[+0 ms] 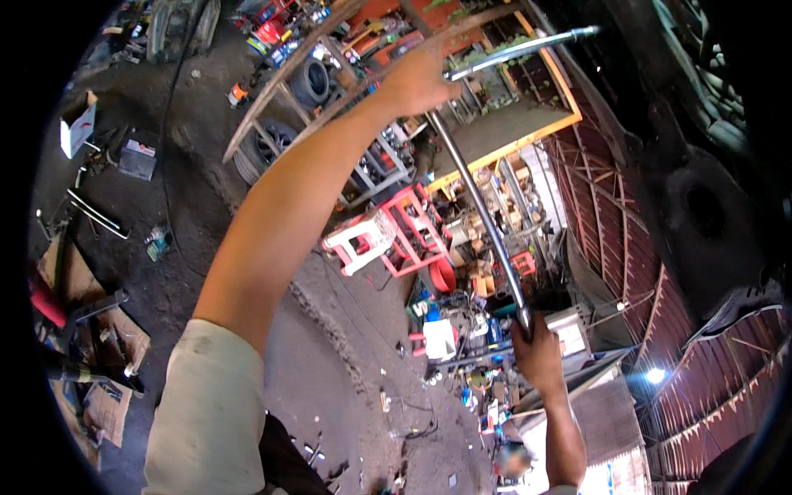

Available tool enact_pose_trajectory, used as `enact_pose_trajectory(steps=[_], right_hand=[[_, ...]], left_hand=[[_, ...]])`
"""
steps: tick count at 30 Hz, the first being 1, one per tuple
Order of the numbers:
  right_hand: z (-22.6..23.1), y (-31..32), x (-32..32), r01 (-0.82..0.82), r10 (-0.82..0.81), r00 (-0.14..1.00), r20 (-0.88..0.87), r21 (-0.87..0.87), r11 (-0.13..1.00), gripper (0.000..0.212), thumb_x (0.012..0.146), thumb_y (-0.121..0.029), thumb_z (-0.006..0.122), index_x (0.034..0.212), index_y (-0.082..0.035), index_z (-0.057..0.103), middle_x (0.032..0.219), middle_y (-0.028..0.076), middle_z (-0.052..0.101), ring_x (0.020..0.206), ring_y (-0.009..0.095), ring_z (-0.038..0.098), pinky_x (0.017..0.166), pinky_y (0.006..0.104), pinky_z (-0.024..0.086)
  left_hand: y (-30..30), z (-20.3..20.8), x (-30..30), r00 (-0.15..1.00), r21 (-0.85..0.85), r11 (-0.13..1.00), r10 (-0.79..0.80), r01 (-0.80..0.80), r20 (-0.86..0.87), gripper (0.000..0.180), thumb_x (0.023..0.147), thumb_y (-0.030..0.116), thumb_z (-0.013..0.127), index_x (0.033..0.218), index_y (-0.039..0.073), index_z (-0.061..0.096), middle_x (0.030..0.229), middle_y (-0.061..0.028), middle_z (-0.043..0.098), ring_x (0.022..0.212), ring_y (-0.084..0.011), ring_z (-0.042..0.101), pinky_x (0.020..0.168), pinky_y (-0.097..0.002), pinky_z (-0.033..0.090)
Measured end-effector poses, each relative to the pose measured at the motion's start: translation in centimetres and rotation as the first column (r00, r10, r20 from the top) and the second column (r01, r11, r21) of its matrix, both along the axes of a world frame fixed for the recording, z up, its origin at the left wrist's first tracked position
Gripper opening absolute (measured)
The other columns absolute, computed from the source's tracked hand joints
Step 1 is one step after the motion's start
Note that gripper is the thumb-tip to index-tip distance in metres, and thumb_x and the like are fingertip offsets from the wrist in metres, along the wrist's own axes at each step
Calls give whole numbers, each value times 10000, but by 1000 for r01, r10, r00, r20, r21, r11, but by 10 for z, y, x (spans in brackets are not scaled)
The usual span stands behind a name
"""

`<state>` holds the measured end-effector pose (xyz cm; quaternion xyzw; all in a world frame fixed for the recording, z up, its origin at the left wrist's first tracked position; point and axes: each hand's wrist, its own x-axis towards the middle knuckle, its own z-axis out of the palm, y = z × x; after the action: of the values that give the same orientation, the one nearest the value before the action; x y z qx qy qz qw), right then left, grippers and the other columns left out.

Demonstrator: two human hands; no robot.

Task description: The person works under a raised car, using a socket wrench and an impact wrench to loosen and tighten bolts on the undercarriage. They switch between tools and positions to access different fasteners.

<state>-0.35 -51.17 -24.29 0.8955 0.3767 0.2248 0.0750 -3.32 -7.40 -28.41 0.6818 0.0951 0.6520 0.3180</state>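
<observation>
My left hand (pixel 419 82) is closed around the joint where two chromed steel pieces meet. From that fist a silver extension bar (pixel 520 54) runs right, its far end lost against the dark vehicle part (pixel 685 190). A long breaker bar (pixel 478 202) slopes down from the same fist. Its lower end sits in my right hand (pixel 538 353), whose fingers are wrapped round the grip. The fitting inside my left fist is hidden, and so is whatever the extension bar's tip touches.
A wooden rack (pixel 285 99) with tyres (pixel 310 81) stands beyond my left arm. Red and white plastic stools (pixel 363 239) are near the middle. On the dirt floor at left lie a car battery (pixel 138 159), a white box (pixel 78 128) and cardboard (pixel 111 412). Another person (pixel 514 462) is at the bottom.
</observation>
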Motion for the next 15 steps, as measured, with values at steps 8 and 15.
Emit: enact_pose_trajectory(steps=[8, 15], right_hand=[[14, -1, -110, -100, 98, 954, -282, 5, 995, 372, 912, -114, 568, 1220, 60, 453, 780, 262, 615, 696, 437, 628, 615, 460, 478], [24, 0, -155, 201, 208, 580, -788, 386, 900, 429, 928, -113, 560, 1311, 36, 439, 705, 56, 558, 519, 108, 496, 448, 251, 391]], left_hand=[[6, -3, -9, 986, -134, 977, -169, 165, -18, 503, 759, 446, 677, 720, -55, 651, 643, -210, 620, 635, -346, 618, 656, -434, 486], [-4, 1, -29, 976, -192, 963, -207, 189, -73, 546, 777, 552, 685, 878, 16, 717, 697, -148, 666, 703, -288, 652, 699, -400, 491]])
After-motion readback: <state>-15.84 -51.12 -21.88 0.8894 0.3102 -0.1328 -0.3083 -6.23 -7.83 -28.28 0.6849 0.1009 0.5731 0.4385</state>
